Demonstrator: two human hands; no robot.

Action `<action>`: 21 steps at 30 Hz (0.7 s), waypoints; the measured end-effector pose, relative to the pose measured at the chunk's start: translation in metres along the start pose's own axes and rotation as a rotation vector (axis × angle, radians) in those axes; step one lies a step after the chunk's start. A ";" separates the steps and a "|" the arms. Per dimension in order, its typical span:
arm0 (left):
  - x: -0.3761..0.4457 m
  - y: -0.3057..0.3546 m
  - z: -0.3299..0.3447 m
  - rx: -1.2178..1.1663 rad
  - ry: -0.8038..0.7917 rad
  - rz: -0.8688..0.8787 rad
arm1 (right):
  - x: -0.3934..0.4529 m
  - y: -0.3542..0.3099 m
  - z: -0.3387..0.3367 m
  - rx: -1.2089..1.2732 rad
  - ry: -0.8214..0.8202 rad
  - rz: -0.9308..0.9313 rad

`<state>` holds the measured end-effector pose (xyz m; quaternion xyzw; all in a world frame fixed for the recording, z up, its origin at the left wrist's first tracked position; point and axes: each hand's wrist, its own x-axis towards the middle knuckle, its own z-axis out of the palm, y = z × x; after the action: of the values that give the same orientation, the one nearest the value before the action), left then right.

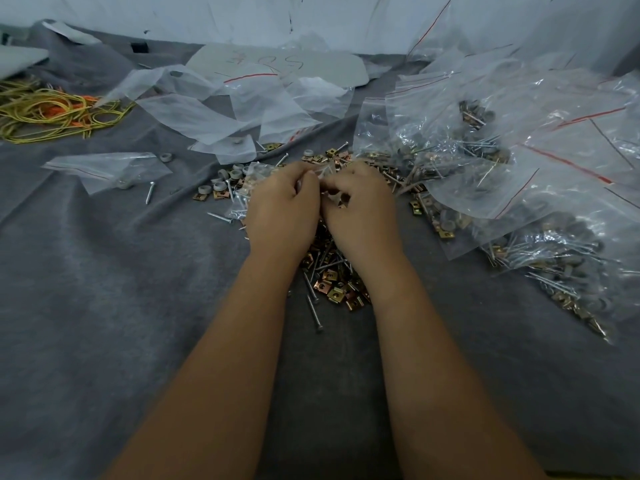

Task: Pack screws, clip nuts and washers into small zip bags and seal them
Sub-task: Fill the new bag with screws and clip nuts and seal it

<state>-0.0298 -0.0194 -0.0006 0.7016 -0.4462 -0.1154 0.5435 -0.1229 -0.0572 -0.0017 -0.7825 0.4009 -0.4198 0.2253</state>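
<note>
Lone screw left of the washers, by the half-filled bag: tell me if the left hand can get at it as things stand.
Probably yes, but not at once. The screw lies bare on the grey cloth with nothing over it, on the left hand's side. That hand, though, is pinching the small zip bag together with the right hand.

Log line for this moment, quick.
both hands: left hand and right hand pinch small zip bag | over loose hardware pile | filled bags at right

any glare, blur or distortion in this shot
Head view: soft, even light, faint shadows; glare on the filled bags at right hides some contents; wide-angle bending toward the edges; left hand and right hand, pinching a small bag, look slightly soft.
</note>
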 end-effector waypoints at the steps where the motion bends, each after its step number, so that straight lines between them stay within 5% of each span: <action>1: 0.000 0.000 0.000 -0.003 -0.002 0.000 | 0.000 0.000 0.002 -0.028 -0.018 -0.013; 6: 0.002 -0.005 0.001 -0.039 0.095 -0.024 | 0.000 0.000 -0.008 0.076 0.128 0.063; 8: 0.003 -0.005 0.000 -0.052 0.169 -0.049 | 0.000 0.006 -0.015 -0.063 0.180 0.184; 13: 0.003 -0.004 -0.001 -0.077 0.205 -0.071 | -0.004 0.013 -0.020 -0.389 -0.028 0.352; 21: 0.004 -0.006 0.000 -0.080 0.208 -0.081 | -0.003 0.011 -0.017 -0.205 -0.053 0.359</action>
<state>-0.0243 -0.0221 -0.0044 0.7049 -0.3534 -0.0816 0.6095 -0.1427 -0.0609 -0.0018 -0.7281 0.5685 -0.3090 0.2262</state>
